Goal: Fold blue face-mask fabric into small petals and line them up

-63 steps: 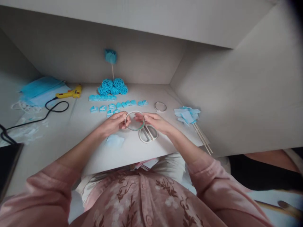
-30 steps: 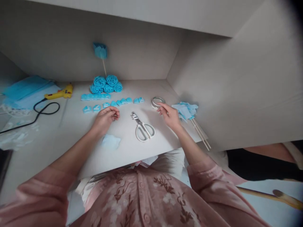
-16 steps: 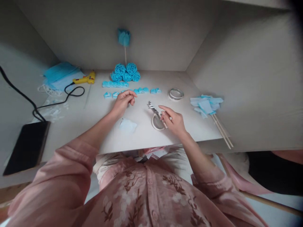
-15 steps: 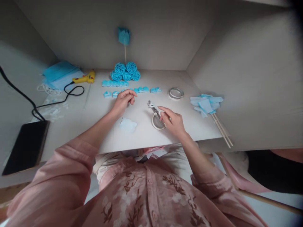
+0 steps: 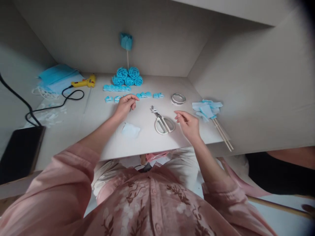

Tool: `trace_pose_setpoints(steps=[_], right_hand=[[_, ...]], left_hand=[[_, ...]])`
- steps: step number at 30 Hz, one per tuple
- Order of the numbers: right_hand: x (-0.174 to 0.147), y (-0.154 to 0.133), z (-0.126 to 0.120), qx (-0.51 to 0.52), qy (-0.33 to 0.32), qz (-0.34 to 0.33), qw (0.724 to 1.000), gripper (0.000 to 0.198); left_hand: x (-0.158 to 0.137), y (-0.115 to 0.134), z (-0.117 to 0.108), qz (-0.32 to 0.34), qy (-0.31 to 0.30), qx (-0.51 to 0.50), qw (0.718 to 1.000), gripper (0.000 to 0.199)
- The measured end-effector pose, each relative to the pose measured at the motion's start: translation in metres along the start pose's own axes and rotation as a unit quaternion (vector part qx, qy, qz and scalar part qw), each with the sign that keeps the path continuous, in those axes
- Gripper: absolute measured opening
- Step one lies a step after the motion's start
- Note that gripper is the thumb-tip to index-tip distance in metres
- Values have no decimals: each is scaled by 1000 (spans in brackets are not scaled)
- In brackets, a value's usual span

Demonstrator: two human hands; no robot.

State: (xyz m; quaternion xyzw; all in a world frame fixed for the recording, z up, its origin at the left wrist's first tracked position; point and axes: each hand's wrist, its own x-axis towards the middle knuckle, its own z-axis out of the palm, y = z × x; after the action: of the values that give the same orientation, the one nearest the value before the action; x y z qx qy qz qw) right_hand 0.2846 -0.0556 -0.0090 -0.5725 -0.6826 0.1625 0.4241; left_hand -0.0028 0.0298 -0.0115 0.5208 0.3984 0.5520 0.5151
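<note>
My left hand (image 5: 125,106) hovers at or just over a row of small folded blue pieces (image 5: 145,95), its fingers loosely bent, thumb and index apart. Whether it touches them I cannot tell. White-handled scissors (image 5: 159,117) lie on the table with narrow white strips at the blades. Just right of their handles is my right hand (image 5: 189,124), fingers half curled, index reaching out, nothing visible in it. A pale blue-white piece of fabric (image 5: 131,130) lies flat below my left hand. Behind the row sit a longer pleated blue strip (image 5: 116,88) and several stacked blue rolled roses (image 5: 129,81).
A blue flower on a stick (image 5: 126,41) stands behind the roses. Right: a tape roll (image 5: 178,103) and sticks with blue-white petals (image 5: 208,109). Left: a yellow glue gun (image 5: 85,82) with a looping cord, blue face masks (image 5: 57,77), white scraps (image 5: 52,116) and a black phone-like slab (image 5: 22,150).
My right hand has let go of the scissors and moved off to the right, leaving them on the table. My left hand stays by the blue pieces. The view has shifted slightly.
</note>
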Motion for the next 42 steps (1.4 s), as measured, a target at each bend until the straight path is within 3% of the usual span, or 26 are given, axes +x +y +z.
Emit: trace_pose_setpoints(steps=[5,9,11,13,16,20,22,26,30,35,38,42], right_hand=[[-4,-60,57,-81,-154,-122,977,31],[5,-88,97,-177,-257,-151,938,24],[14,-88,106,-162,-278,-137,937,13],[27,-80,106,-99,-256,-96,957,8],[50,-64,97,35,-166,-30,985,10],[68,-52,89,163,-77,17,983,16],[69,-51,92,198,-49,39,978,17],[63,-52,98,208,-19,56,976,18],[66,-50,84,182,-72,39,980,22],[87,-53,64,195,-220,-19,956,50],[100,-55,68,183,-294,-53,937,49],[108,-52,79,217,-276,-60,935,40]], left_hand=[[1,-3,0,-10,9,-5,1000,13],[1,-5,0,-4,-12,-1,1000,13],[0,-3,0,-8,-34,-12,999,15],[1,1,1,-34,-56,-58,996,25],[1,8,3,-103,-67,-164,979,44],[-2,11,11,-158,-61,-244,955,56],[-6,9,16,-167,-66,-230,957,53],[-13,3,22,-137,-42,-109,984,46],[-13,2,21,-122,1,-62,991,37],[-13,10,17,-138,-102,47,984,27],[-13,12,15,-109,-137,119,977,22],[-9,13,11,-78,-56,104,990,28]])
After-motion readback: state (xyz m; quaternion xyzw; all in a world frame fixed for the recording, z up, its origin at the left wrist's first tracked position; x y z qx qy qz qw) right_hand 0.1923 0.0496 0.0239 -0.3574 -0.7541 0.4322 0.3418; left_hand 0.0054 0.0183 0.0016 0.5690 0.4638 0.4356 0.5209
